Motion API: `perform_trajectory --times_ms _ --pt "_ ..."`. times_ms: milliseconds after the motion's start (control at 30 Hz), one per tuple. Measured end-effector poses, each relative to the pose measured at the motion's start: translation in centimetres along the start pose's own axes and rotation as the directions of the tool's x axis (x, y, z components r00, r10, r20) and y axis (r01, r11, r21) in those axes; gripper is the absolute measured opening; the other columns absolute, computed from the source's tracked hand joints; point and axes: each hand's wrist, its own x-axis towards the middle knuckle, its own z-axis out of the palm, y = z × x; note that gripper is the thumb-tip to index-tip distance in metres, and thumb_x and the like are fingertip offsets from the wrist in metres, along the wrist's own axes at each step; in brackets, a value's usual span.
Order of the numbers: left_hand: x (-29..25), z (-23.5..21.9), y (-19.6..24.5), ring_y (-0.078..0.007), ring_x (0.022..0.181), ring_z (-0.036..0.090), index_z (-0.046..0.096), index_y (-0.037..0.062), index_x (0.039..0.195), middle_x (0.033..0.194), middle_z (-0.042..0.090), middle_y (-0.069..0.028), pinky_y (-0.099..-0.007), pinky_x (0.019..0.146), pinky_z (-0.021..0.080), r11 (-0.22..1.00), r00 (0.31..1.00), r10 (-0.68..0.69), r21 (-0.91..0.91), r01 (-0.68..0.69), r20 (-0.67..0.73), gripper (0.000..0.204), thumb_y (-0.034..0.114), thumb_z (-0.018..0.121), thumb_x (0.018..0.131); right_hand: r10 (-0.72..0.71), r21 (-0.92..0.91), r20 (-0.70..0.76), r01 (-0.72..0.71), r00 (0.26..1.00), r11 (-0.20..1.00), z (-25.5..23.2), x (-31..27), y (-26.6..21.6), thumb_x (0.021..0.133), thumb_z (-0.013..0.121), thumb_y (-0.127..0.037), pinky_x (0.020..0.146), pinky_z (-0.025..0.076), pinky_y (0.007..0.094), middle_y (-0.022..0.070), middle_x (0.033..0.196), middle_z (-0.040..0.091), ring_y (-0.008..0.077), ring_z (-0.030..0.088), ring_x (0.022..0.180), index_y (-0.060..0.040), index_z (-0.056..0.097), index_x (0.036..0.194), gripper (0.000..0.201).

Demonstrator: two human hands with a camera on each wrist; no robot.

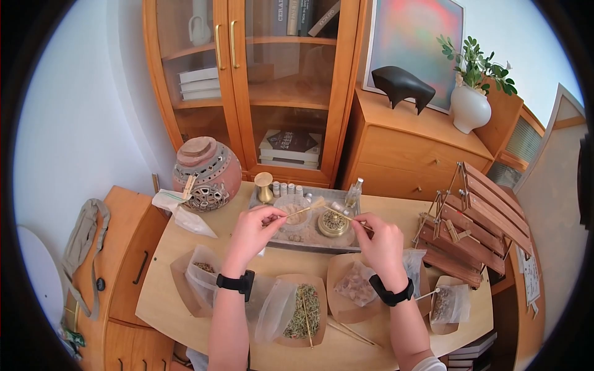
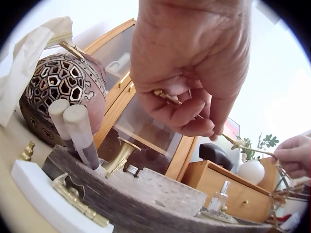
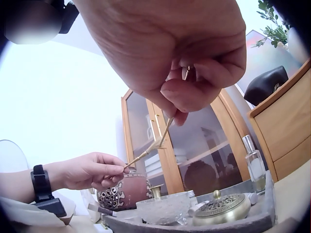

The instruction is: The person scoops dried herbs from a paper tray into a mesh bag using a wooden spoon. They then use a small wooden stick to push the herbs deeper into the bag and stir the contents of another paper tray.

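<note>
My left hand (image 1: 257, 227) pinches the thin brass handle of a small brush (image 1: 299, 211), whose pale bristles fan out to the right. My right hand (image 1: 380, 242) pinches a slender brass stick tool (image 1: 344, 216), angled down toward the brush. In the right wrist view the bristles (image 3: 155, 144) meet the tool's far end. Both hands hover above a grey tray (image 1: 309, 246). Under the brush stands a clear glass bowl (image 3: 163, 208) of beige powder. A brass incense burner with a pierced lid (image 1: 333, 224) sits below the right-hand tool.
On the tray's far side are a brass cup (image 1: 263, 187), small vials (image 1: 291, 188) and a glass bottle (image 1: 354, 193). Nearer lie paper trays with bags of dried herbs (image 1: 303, 315) and pale chunks (image 1: 356, 285). A clay pot (image 1: 213, 170) stands left, a wooden slatted rack (image 1: 470, 229) right.
</note>
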Motion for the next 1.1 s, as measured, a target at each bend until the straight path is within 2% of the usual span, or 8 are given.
perform_trajectory --times_ms 200,400,567,633,700,833,1033,1100 --pt "0.0 0.7 -1.0 -0.0107 0.071 0.064 0.076 -0.0004 0.102 0.086 0.073 -0.0077 -0.0277 0.063 0.051 0.994 0.996 0.093 0.05 -0.093 0.019 0.013 0.009 0.075 0.092 -0.106 -0.091 0.029 0.108 0.994 0.99 0.5 -0.3 0.6 0.095 0.073 -0.021 0.058 0.054 0.0436 0.0128 0.072 0.072 0.0338 0.071 0.066 -0.0116 0.073 0.095 0.009" --pt "-0.2 1.0 0.3 -0.0095 0.063 0.066 0.073 -0.0014 0.103 0.081 0.074 -0.0037 -0.0252 0.055 0.052 0.993 0.982 -0.115 0.002 0.116 0.15 0.012 0.009 0.071 0.097 -0.087 -0.233 0.185 0.13 0.979 0.964 0.8 -0.6 1.0 0.099 0.068 -0.023 0.058 0.055 0.0458 0.0153 0.072 0.071 0.0354 0.071 0.065 -0.0123 0.071 0.103 0.012" --pt "-0.5 2.2 1.9 -0.0197 0.064 0.073 0.073 0.0006 0.102 0.082 0.076 -0.0106 -0.0299 0.06 0.054 0.995 0.981 -0.103 0.032 0.099 0.166 0.012 0.011 0.071 0.095 -0.188 -0.168 0.112 0.205 0.976 0.964 1.7 -0.8 1.3 0.099 0.067 -0.022 0.057 0.055 0.0454 0.0153 0.07 0.07 0.035 0.071 0.065 -0.0129 0.072 0.102 0.011" --pt "-0.5 2.4 1.7 -0.0161 0.063 0.071 0.073 -0.0009 0.101 0.08 0.075 -0.0088 -0.0289 0.059 0.054 0.998 0.989 -0.046 0.052 0.039 0.139 0.012 0.01 0.071 0.096 -0.2 -0.143 0.091 0.211 0.976 0.967 1.8 -0.7 1.6 0.099 0.067 -0.022 0.057 0.055 0.0453 0.0155 0.069 0.07 0.0347 0.071 0.064 -0.0131 0.072 0.102 0.011" --pt "-0.5 2.5 1.5 -0.0126 0.063 0.069 0.073 -0.0023 0.1 0.078 0.074 -0.007 -0.0279 0.059 0.053 0.997 0.993 0.012 0.075 -0.02 0.114 0.012 0.009 0.071 0.097 -0.153 -0.15 0.019 0.154 0.988 0.976 2.0 -0.4 2.1 0.099 0.067 -0.022 0.056 0.055 0.0455 0.0161 0.068 0.07 0.0351 0.071 0.063 -0.013 0.072 0.101 0.01" --pt "-0.6 2.9 1.8 -0.0189 0.069 0.074 0.074 -0.0012 0.1 0.082 0.076 -0.0113 -0.0309 0.067 0.056 0.987 0.996 0.057 0.148 -0.067 0.072 0.012 0.01 0.072 0.094 -0.116 -0.212 0.037 0.122 0.993 0.97 2.5 -0.8 2.3 0.099 0.067 -0.021 0.056 0.055 0.0462 0.0168 0.068 0.069 0.036 0.07 0.063 -0.0119 0.072 0.1 0.011" --pt "-0.7 2.8 2.1 -0.022 0.071 0.075 0.074 -0.0003 0.098 0.08 0.076 -0.0123 -0.0319 0.068 0.056 0.978 0.998 0.054 0.197 -0.061 0.044 0.012 0.01 0.072 0.093 -0.101 -0.206 0.2 0.143 0.974 0.968 2.3 -1.1 1.1 0.101 0.063 -0.02 0.062 0.056 0.0476 0.0171 0.073 0.071 0.0391 0.07 0.067 -0.012 0.074 0.097 0.014" --pt "-0.5 2.2 2.2 -0.0224 0.07 0.074 0.074 0.0 0.097 0.08 0.076 -0.0124 -0.0324 0.068 0.056 0.975 0.998 0.056 0.212 -0.061 0.033 0.011 0.01 0.072 0.093 0.073 -0.435 0.113 -0.017 0.991 0.9 2.0 -0.4 2.4 0.101 0.061 -0.02 0.063 0.056 0.0481 0.0164 0.074 0.072 0.0394 0.071 0.068 -0.0114 0.073 0.096 0.016"
